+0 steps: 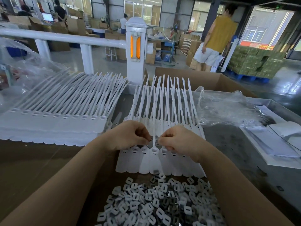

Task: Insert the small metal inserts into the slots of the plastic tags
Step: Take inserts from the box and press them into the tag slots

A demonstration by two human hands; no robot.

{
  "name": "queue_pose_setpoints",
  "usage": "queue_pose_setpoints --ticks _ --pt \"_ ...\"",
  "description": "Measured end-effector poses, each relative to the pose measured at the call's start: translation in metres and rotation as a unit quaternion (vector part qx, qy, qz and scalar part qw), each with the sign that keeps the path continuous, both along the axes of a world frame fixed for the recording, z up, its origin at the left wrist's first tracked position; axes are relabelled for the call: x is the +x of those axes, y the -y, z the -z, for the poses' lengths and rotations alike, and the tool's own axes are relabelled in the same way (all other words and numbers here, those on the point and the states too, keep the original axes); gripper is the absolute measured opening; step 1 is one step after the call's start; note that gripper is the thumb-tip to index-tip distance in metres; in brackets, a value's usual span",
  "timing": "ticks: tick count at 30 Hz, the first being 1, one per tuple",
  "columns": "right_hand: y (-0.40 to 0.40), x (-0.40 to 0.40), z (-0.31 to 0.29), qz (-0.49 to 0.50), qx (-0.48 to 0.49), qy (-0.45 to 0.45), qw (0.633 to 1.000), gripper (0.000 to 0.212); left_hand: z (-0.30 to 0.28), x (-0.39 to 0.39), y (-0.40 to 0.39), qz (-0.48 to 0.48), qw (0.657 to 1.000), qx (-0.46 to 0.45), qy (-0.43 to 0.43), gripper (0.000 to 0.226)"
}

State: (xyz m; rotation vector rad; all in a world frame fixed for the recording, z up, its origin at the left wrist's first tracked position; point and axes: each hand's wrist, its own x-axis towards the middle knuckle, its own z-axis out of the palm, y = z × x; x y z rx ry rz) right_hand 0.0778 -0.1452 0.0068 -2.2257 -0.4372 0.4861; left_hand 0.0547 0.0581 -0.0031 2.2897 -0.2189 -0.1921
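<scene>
A joined strip of white plastic tags [156, 162] lies in front of me, its long tails [164, 98] fanning away. My left hand [130, 136] pinches a small dark metal insert [149, 139] just above the tags' slots. My right hand [177, 139] pinches another small insert [157, 144] close beside it, over the middle tag's head. A heap of small white and metal inserts [156, 203] fills the near foreground between my forearms. One loose insert [156, 171] lies on the strip's lower edge.
A stack of more tag strips [53, 121] sits at the left. Crumpled clear plastic bags [228, 106] lie at the right, next to white sheets [276, 144]. A cardboard box [203, 79] and a white post [136, 49] stand behind. A person [215, 38] walks in the background.
</scene>
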Motion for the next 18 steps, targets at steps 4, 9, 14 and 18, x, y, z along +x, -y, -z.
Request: queue_pose_setpoints --ticks 4,9,14,18 --pt "-0.002 0.0 0.002 -0.011 0.005 0.004 1.0 0.019 -0.005 -0.001 -0.002 0.02 0.999 -0.013 -0.026 0.003" --pt "-0.003 -0.003 0.0 -0.021 0.02 0.004 1.0 0.023 -0.008 -0.003 0.002 0.049 0.997 -0.011 -0.054 0.007" --pt "-0.006 -0.006 -0.003 -0.029 -0.002 0.005 1.0 0.024 -0.008 -0.003 0.006 0.035 0.998 -0.006 -0.061 0.009" --pt "-0.007 -0.007 -0.004 -0.028 -0.034 0.019 0.999 0.031 -0.007 -0.004 0.009 0.034 0.998 -0.003 -0.061 0.006"
